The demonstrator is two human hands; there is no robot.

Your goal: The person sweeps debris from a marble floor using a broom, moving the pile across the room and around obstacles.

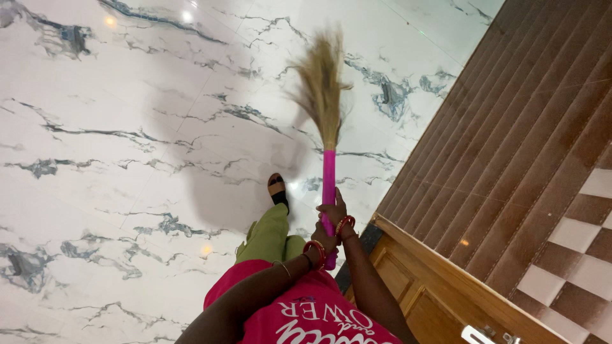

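Sweeping well with the grass broom [323,95] calls, I judge, for keeping its bristles low against the marble floor [127,159], out ahead of the sandalled foot [277,191]. Both hands wrap the broom's pink handle [329,175]: the right hand [333,213] closed higher up, the left hand [320,239] clenched just below it, beside the wooden door [421,286]
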